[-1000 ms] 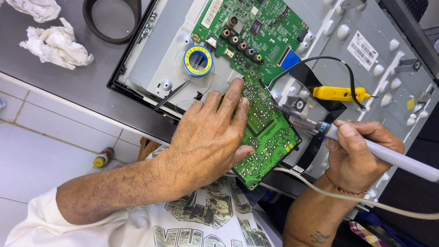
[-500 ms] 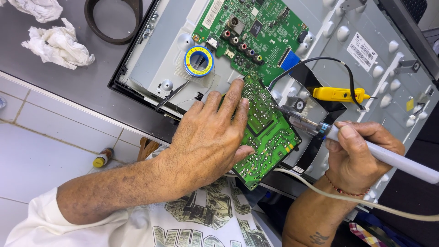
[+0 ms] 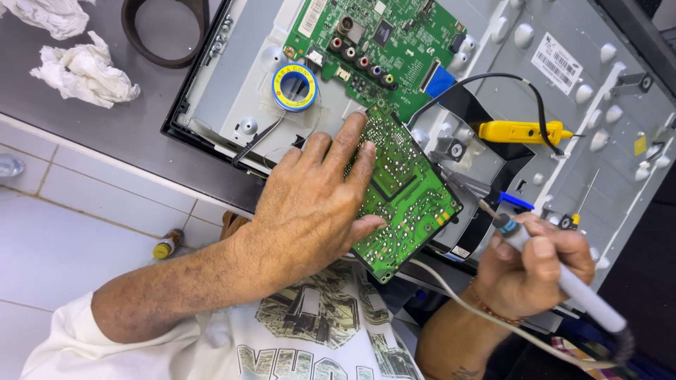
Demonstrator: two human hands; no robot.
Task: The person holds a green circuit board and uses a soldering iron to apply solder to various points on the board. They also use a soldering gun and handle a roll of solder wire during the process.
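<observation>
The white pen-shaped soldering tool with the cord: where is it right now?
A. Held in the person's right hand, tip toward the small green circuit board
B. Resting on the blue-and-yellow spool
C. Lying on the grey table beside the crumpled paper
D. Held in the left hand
A: the right hand grips the white pen-shaped soldering tool, its tip aimed at the small green circuit board, which the left hand presses flat.

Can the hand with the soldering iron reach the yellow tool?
Probably yes. The right hand sits just below the yellow tool, with only open metal panel between, but it's already holding the soldering iron.
</observation>
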